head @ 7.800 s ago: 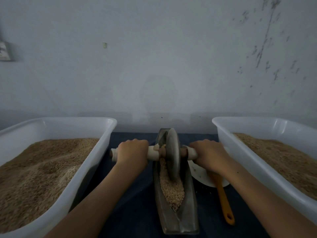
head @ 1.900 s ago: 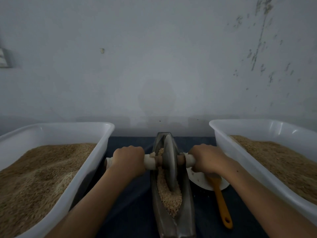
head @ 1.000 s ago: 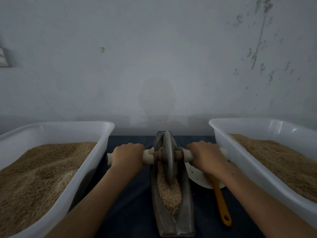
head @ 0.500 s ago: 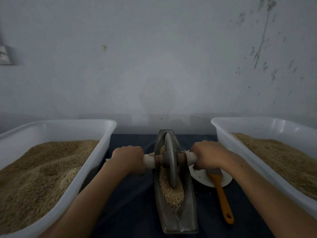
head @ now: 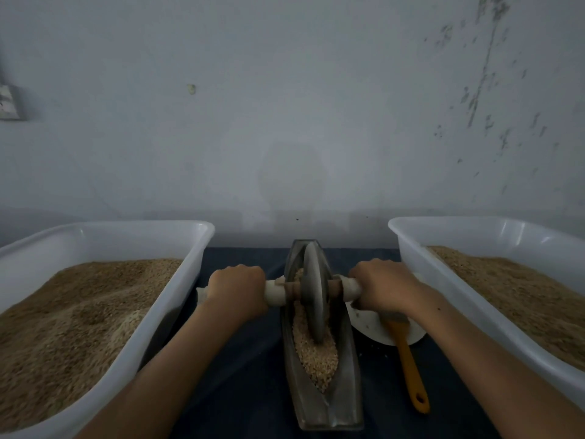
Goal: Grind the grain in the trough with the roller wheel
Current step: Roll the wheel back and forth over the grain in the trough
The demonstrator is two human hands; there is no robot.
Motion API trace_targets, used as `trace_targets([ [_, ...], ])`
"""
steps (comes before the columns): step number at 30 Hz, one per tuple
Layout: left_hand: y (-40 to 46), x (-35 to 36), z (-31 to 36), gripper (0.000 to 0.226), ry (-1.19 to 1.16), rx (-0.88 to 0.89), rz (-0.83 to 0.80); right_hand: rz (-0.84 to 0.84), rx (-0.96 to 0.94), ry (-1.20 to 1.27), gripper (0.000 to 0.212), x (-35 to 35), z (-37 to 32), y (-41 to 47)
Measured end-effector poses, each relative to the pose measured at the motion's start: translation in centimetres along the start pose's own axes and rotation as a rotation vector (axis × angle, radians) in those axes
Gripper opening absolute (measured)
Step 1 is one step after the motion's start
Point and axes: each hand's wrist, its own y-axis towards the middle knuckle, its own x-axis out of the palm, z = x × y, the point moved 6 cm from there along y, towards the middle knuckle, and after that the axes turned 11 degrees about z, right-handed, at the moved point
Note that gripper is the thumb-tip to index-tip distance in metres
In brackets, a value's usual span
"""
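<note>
A narrow grey metal trough (head: 346, 397) lies lengthwise on the dark cloth in front of me, with pale grain (head: 316, 359) heaped in its groove. A grey roller wheel (head: 314, 293) stands upright in the groove, around the trough's middle to far part, its lower edge sunk in the grain. A white axle handle (head: 275, 291) runs through the wheel to both sides. My left hand (head: 238, 288) grips the left end of the handle. My right hand (head: 381, 285) grips the right end.
A white tub (head: 177, 305) of brown grain stands at the left, and a second white tub (head: 421, 280) at the right. A white dish (head: 368, 326) with an orange-handled brush (head: 410, 372) lies right of the trough. A grey wall rises close behind.
Over the last seconds the wheel has rolled back and forth in the trough; since half a second ago it sits slightly farther from me. Both hands keep their grip.
</note>
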Motion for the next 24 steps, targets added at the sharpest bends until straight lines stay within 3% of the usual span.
trace_targets([
  [4,-0.1,0.0,-0.2,0.037,-0.008,0.018,-0.109,-0.171,-0.002,0.054,0.027,0.3,0.3,-0.3],
  [7,-0.1,-0.4,0.1,0.031,0.017,0.023,-0.049,-0.179,0.020,0.098,0.022,0.9,0.7,-0.3],
  [9,0.0,-0.9,0.4,0.025,0.035,0.028,0.038,-0.118,0.047,0.110,0.020,1.3,1.0,0.0],
  [14,0.1,-1.5,0.7,0.021,0.044,0.011,0.215,0.214,0.090,0.144,0.007,1.2,1.2,0.2],
  [16,0.0,-1.5,0.7,0.023,0.055,0.006,0.239,0.241,0.093,0.137,0.004,1.1,1.0,0.2],
  [19,0.1,-1.1,0.5,0.023,0.035,0.001,0.181,0.135,0.073,0.092,0.006,0.8,0.9,0.1],
  [24,-0.1,-0.1,0.0,0.036,-0.033,0.010,-0.090,-0.168,0.041,0.063,0.022,0.6,0.7,-0.2],
])
